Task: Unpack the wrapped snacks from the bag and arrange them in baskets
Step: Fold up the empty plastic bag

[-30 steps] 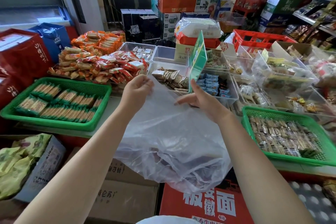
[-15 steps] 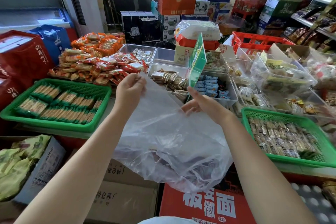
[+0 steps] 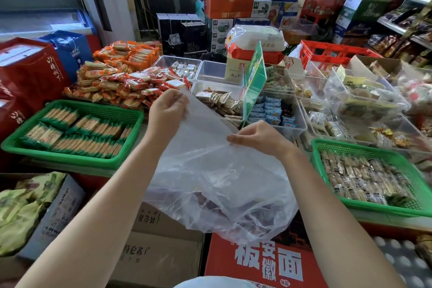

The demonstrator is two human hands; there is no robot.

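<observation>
A clear plastic bag (image 3: 217, 177) hangs in front of me with dark wrapped snacks (image 3: 210, 206) dimly visible at its bottom. My left hand (image 3: 167, 110) pinches the bag's upper left edge, held high. My right hand (image 3: 257, 138) grips the bag's right edge, a little lower. A green basket (image 3: 131, 140) on the left holds rows of green-wrapped biscuits. A second green basket (image 3: 320, 147) on the right holds several small wrapped snacks.
Clear bins (image 3: 210, 72) of wrapped sweets and a green sign (image 3: 254, 79) stand behind the bag. Orange snack packs (image 3: 121, 77) are piled at back left. Cardboard boxes (image 3: 163, 248) and a red carton (image 3: 264, 264) sit below. Shelves (image 3: 406, 18) line the right.
My right hand has dropped slightly and closed its grip on the bag's right edge. My left hand stays raised on the left edge.
</observation>
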